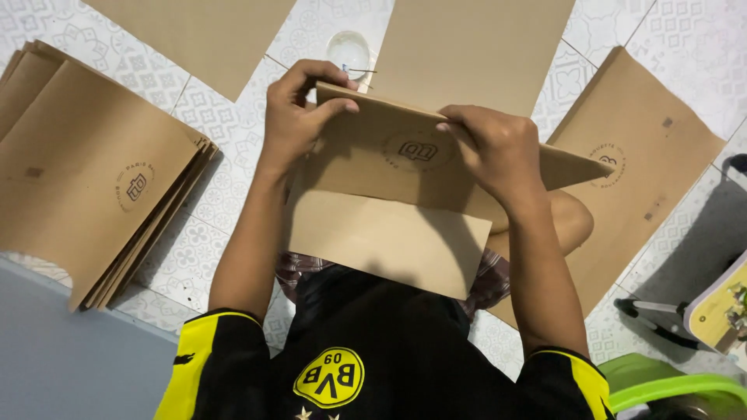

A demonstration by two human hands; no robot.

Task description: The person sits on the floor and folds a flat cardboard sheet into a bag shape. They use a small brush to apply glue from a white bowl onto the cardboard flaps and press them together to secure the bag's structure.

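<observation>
Single view, head-worn camera. It looked steeply down from above the person's chest onto a patterned tile floor (233,194), facing forward and away from the body. Range was close: both forearms ran up from the lower edge, and the left hand (296,117) and right hand (498,152) sat near centre frame. No second view existed to share any part of the scene.

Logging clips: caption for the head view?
Both hands, left and right, fold a cardboard sheet above a tiled floor.
</observation>
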